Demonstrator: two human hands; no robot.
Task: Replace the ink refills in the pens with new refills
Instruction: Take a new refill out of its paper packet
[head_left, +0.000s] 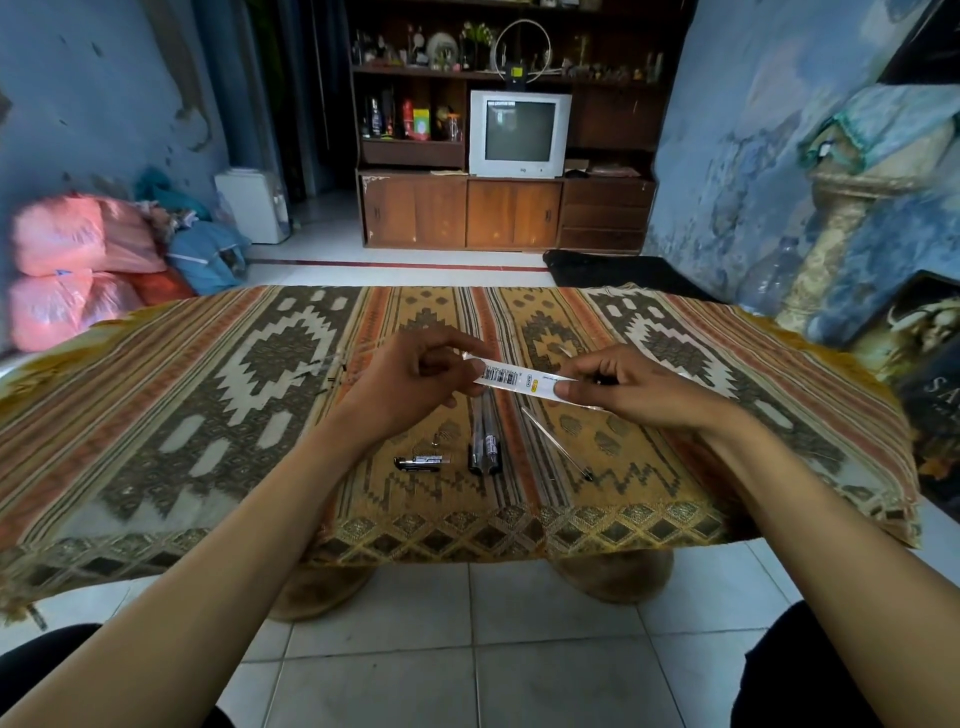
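Observation:
Both hands hold a white refill packet (511, 380) with a barcode above the table. My left hand (410, 379) pinches its left end, my right hand (618, 384) pinches its right end. Under the packet, two dark pens (484, 441) lie side by side on the patterned cloth (208, 415), pointing away from me. A thin clear refill (556, 441) with a dark tip lies slanted to their right. Left of the pens lies a short black pen part (422, 462).
The cloth-covered table (519, 535) has its front edge close to me, with tiled floor below. More thin clear pieces (332, 364) lie on the cloth at left. Pink bags (67, 260) are stacked far left; a cabinet with a television (519, 135) stands at the back.

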